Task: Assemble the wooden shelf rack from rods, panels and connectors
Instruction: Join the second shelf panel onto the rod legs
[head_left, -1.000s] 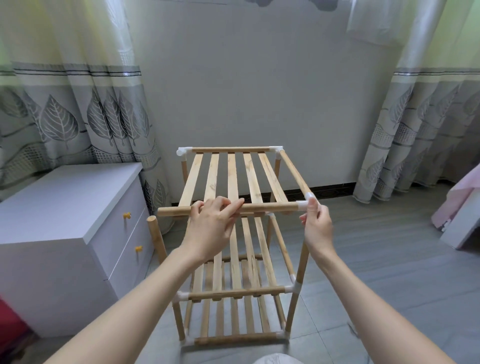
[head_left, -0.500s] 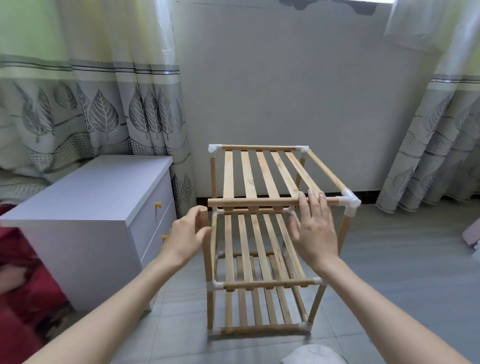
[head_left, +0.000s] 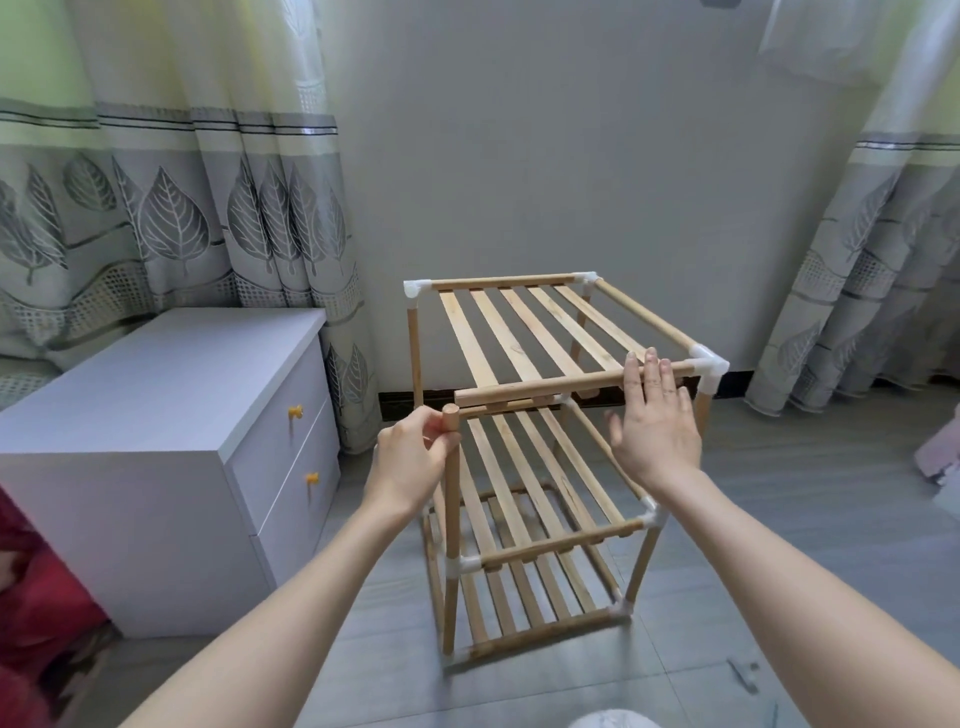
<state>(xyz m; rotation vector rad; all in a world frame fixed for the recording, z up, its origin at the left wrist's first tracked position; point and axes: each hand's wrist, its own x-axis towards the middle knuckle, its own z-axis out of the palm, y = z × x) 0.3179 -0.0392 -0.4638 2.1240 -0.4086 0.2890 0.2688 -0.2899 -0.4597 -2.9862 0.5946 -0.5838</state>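
Head view: wooden shelf rack (head_left: 524, 457) stands upright on the grey tile floor (head_left: 779, 545), near the wall, just beside a white drawer cabinet (head_left: 171, 467) on its left. Three slatted tiers visible. White plastic connectors at corners; near-right top connector (head_left: 710, 368) seated on its post.

Top tier: front rod (head_left: 545, 387) runs from the near-right connector leftward; its left end is free, no connector on it, and it sits above and apart from the near-left upright rod (head_left: 451, 499). That upright's bare top end shows just above the fingers.

Left hand (head_left: 410, 462): fingers and thumb curled round the near-left upright just under its top end, grasping it.

Right hand (head_left: 655, 421): flat, fingers straight and spread, fingertips at the front rod near its right end; holding nothing. Cannot tell whether fingertips press on the rod or lie just in front of it.

Leaf-patterned curtains (head_left: 171, 208) hang on both sides of the wall.
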